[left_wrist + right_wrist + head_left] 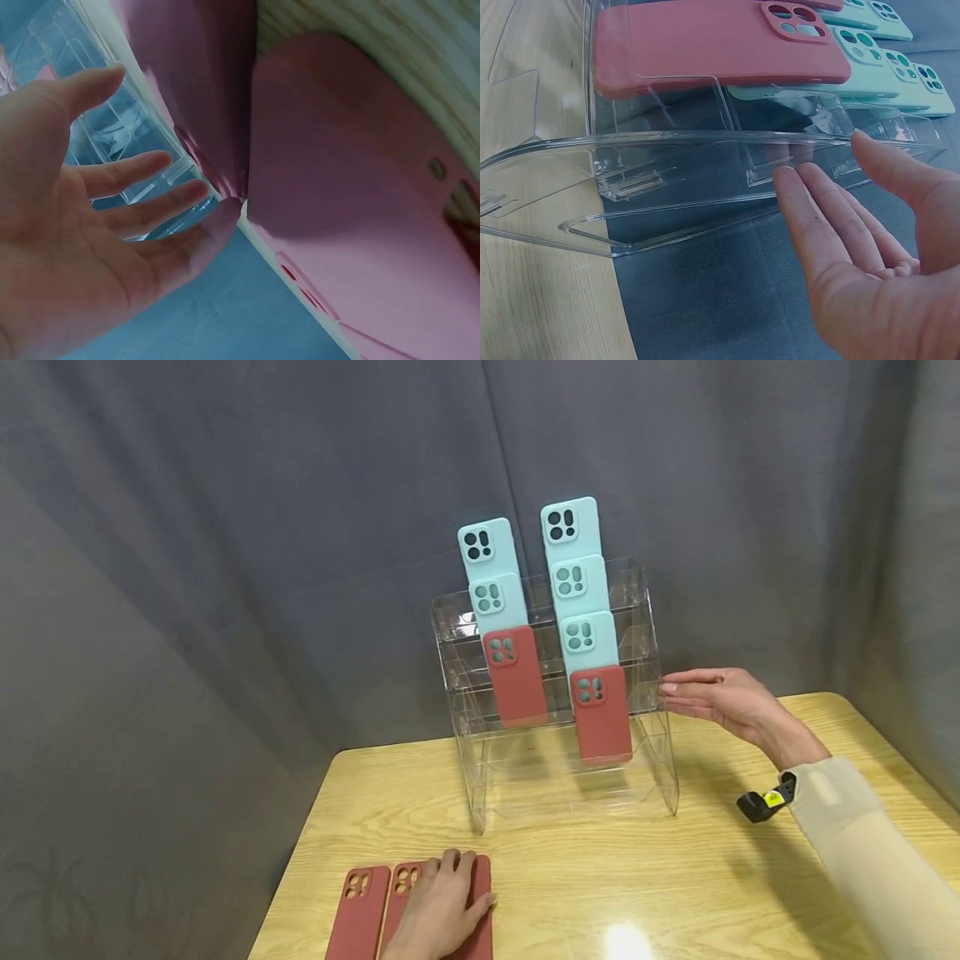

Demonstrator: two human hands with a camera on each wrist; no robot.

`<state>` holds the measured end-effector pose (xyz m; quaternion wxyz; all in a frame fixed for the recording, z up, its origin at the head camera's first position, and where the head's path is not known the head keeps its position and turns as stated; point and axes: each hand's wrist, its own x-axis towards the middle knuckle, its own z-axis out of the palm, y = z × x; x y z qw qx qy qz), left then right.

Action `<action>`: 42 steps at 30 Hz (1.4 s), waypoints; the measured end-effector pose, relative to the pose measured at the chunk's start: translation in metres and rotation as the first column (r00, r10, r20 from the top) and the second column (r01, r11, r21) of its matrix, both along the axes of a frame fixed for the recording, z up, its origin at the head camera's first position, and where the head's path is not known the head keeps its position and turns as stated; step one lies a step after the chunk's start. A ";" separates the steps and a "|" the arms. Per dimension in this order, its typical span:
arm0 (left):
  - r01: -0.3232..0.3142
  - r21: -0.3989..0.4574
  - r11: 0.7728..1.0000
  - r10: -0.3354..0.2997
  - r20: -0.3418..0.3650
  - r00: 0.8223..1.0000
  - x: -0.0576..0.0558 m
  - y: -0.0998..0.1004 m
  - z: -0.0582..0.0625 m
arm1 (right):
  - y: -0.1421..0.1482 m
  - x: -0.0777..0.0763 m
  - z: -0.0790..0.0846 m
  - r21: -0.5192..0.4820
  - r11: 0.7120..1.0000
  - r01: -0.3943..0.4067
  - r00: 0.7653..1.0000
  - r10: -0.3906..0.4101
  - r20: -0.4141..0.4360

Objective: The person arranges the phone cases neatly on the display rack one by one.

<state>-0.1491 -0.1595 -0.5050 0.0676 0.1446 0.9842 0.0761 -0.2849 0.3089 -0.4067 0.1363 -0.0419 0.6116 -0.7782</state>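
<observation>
My left hand (442, 902) lies over the red phone cases on the table, fingers spread across the right-hand red phone case (482, 893), thumb by its right edge. The middle red phone case (397, 897) is partly covered by the hand; the left red phone case (357, 918) lies beside it. In the left wrist view the left fingers (150, 169) stretch out, loosely apart. My right hand (723, 697) has its fingertips right at the side panel of the clear display stand (641, 647). Straight fingers and a separate thumb show in the right wrist view.
Two columns of phone cases lean on the stand's tiers: mint phone cases (585, 585) behind, with a red phone case (603, 718) in front on the right and another red phone case (519, 681) on the left. A grey curtain (300, 568) hangs behind the wooden table (570, 877).
</observation>
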 end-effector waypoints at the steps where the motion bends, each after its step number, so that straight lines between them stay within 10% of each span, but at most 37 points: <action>1: 0.007 -0.008 1.000 -0.007 -0.002 1.000 -0.001 0.001 0.000 | 0.000 0.000 0.000 0.000 1.000 0.002 1.000 -0.002 0.001; 42: -0.052 0.036 0.998 0.048 0.104 0.993 0.000 0.015 0.006 | -0.001 0.001 0.004 0.061 0.998 0.012 1.000 -0.012 -0.002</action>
